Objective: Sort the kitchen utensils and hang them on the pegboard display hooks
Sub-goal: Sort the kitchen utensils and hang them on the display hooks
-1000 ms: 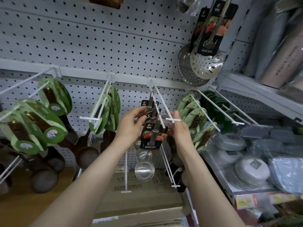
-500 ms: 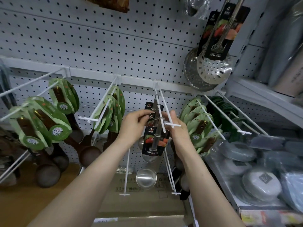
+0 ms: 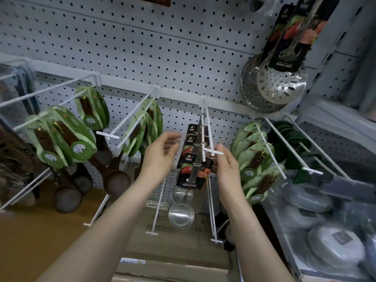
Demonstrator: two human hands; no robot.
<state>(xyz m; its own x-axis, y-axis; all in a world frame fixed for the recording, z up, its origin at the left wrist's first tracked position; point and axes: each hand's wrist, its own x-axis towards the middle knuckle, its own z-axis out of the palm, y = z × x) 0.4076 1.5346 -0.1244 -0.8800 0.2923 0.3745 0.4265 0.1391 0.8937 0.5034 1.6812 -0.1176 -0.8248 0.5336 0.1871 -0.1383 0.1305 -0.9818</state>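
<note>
Ladles (image 3: 192,171) — three; hands (image 3: 160,157) (image 3: 227,165) — two

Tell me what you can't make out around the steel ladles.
Head view:
- Right hand fingertips: behind the ladle cards, grip unclear.
- Brown item at top: cut off by the edge.
- Lidded containers lower right: blurred.
- Card small print: too small.
</note>
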